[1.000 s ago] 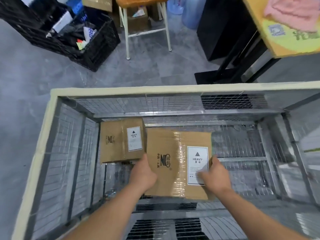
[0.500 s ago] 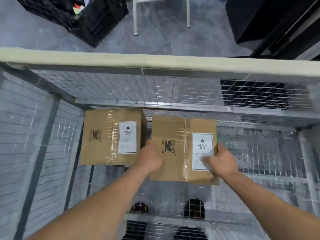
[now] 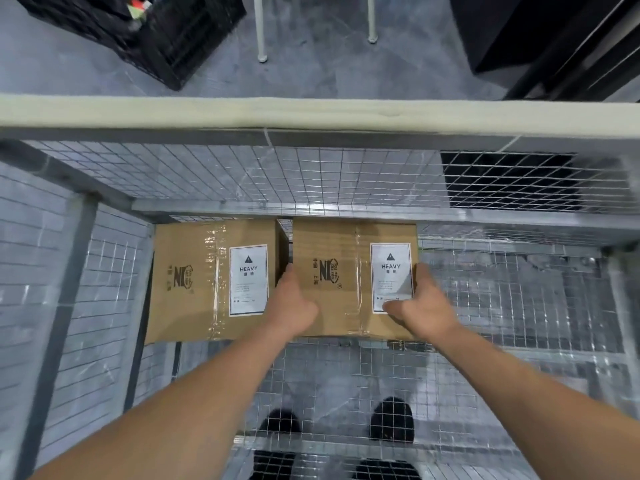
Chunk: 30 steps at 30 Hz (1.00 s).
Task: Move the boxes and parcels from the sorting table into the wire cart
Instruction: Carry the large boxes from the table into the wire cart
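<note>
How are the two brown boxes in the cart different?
The right box is gripped by both hands, left hand and right hand; the left box is untouched. The left box lies beside the cart's side mesh; the right box is nearer the middle. Both carry white HEAVY labels and clear tape.

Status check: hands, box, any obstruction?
Left hand and right hand grip right box, low in cart. Left box close alongside; nothing blocking.
</note>
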Each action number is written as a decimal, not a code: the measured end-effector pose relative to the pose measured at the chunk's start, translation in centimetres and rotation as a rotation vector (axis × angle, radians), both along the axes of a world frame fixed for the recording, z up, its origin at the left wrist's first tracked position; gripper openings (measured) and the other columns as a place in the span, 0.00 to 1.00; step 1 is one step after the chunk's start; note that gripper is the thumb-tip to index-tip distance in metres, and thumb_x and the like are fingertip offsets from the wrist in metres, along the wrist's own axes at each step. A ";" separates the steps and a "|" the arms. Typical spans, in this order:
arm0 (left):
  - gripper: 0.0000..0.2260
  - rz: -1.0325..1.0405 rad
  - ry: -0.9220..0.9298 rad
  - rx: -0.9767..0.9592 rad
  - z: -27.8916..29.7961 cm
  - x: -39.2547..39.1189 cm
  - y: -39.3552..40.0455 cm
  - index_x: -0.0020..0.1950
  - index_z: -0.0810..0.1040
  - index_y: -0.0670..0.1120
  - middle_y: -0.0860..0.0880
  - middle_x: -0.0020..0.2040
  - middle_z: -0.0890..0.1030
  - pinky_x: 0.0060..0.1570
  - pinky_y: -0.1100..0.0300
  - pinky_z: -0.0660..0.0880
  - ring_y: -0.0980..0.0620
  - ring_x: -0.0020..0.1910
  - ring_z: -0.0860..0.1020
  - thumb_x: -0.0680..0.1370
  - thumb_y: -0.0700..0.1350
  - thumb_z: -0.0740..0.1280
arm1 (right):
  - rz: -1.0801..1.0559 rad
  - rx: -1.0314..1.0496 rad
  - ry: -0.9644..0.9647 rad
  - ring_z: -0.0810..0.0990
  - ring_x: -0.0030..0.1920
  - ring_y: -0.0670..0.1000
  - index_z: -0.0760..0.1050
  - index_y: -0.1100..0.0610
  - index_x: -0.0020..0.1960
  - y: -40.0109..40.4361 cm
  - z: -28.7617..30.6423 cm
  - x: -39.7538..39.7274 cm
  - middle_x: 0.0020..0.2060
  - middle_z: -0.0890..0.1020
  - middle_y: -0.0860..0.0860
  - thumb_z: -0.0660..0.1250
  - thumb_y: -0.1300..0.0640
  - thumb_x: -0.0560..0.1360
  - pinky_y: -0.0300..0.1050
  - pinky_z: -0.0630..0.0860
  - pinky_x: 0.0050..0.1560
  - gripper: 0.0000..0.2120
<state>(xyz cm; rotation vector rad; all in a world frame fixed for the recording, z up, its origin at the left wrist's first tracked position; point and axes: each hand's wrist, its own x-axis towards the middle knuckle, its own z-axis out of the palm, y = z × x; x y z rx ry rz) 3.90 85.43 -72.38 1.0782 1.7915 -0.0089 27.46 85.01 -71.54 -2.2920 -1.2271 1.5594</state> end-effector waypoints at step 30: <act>0.24 -1.379 0.224 0.534 47.9 9.3 -8.2 0.62 0.75 0.49 0.49 0.58 0.80 0.50 0.52 0.77 0.47 0.55 0.79 0.78 0.66 0.61 | 0.193 0.013 -0.534 0.82 0.56 0.55 0.75 0.54 0.68 -18.3 47.3 1.8 0.58 0.83 0.52 0.65 0.36 0.75 0.52 0.81 0.55 0.29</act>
